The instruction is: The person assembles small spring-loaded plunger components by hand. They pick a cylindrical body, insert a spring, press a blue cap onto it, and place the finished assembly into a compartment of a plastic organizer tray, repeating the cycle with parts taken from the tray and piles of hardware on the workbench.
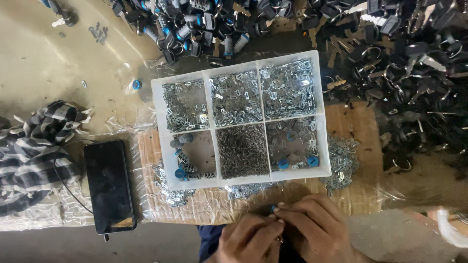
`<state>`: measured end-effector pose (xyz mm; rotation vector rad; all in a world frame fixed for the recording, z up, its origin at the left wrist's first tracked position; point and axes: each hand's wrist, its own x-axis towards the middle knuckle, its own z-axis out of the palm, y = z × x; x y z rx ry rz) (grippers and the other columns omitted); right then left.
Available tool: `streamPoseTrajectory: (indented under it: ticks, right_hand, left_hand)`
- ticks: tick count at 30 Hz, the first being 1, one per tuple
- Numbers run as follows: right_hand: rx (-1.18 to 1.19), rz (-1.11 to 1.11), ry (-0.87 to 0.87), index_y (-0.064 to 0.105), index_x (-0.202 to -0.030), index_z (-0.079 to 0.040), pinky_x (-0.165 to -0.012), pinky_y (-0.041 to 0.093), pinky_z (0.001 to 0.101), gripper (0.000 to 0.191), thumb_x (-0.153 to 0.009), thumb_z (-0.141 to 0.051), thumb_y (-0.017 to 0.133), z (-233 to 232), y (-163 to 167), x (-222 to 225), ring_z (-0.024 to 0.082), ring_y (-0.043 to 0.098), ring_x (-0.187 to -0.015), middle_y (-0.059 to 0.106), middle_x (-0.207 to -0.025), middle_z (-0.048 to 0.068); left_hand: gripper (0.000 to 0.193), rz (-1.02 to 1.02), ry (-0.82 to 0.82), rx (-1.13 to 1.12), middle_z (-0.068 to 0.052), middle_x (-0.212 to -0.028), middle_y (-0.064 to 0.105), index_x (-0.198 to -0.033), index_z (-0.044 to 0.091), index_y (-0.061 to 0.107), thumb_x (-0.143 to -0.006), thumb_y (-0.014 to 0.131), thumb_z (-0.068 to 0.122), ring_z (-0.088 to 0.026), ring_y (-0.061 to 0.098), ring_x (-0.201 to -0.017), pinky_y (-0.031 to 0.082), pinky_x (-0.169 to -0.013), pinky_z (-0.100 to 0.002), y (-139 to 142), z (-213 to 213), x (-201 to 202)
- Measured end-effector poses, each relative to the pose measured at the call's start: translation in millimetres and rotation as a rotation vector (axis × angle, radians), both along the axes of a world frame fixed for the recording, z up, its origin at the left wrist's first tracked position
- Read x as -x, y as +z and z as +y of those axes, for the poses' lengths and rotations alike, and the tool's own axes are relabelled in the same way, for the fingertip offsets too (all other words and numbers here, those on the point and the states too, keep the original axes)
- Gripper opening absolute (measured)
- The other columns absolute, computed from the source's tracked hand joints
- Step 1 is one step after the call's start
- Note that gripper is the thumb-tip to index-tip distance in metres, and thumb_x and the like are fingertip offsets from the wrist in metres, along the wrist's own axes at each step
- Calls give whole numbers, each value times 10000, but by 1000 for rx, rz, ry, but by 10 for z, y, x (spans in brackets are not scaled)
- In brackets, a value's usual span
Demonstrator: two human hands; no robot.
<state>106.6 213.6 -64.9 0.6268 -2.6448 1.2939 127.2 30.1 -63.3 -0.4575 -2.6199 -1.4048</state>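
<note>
Both hands, left hand (pixel 251 238) and right hand (pixel 314 229), pinch one small blue part (pixel 273 209) near the white six-compartment tray (pixel 241 63); black phone (pixel 109 185) lies left, striped cloth (pixel 34 146) beyond.

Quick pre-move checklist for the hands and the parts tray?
1. Both hands in view: ok, left hand and right hand meet at the fingertips.
2. Small blue part pinched between them: ok, mostly hidden.
3. White tray within reach, flat: ok.
4. Compartments stocked: ok, the lower left nearly bare.
5. Parts contained: not ok, metal clips spilled beside the tray.
6. Phone apart from the hands: ok.
</note>
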Motion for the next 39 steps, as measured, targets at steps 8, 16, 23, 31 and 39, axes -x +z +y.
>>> streamPoseTrajectory:
  ticks: [8,16,23,31,39]
  right_hand:
    - [32,5,-51,693,-1010,-47,-693,562,366,286,-780,-128,843,-9,55,-90,262,689,-843,719,-961,82]
    - [283,-93,-97,659,-982,-37,-739,548,346,220,-913,-221,758,-259,51,-236,221,685,-836,708,-906,84]
    - [288,-161,-46,695,-948,-36,-733,561,360,252,-887,-272,761,-319,0,-328,217,709,-829,718,-894,88]
    - [263,-136,111,678,-927,3,-704,583,373,268,-756,-148,820,-379,-68,-370,256,716,-827,711,-878,115]
    - [229,-94,-18,688,-946,-30,-711,587,358,224,-794,-145,807,-240,18,-264,235,718,-842,709,-903,117]
  left_hand:
    - [53,-149,99,-368,-92,-870,751,-894,71,727,-898,752,118,-261,762,-907,621,-896,-423,325,-332,-120]
    - [154,-130,-123,-291,-187,-902,690,-1035,-55,635,-914,711,3,-291,687,-817,574,-708,-383,197,-410,-113]
    - [160,-86,-119,-230,-108,-731,586,-960,25,637,-880,775,12,-245,578,-656,473,-598,-388,95,-477,-131]
    - [449,-68,-190,-33,-128,-790,618,-1051,-12,582,-873,782,348,-305,669,-684,563,-628,-408,109,-524,-150]
    - [434,10,-354,-45,-168,-978,654,-1186,-51,583,-947,699,293,-319,687,-879,555,-848,-472,423,-552,245]
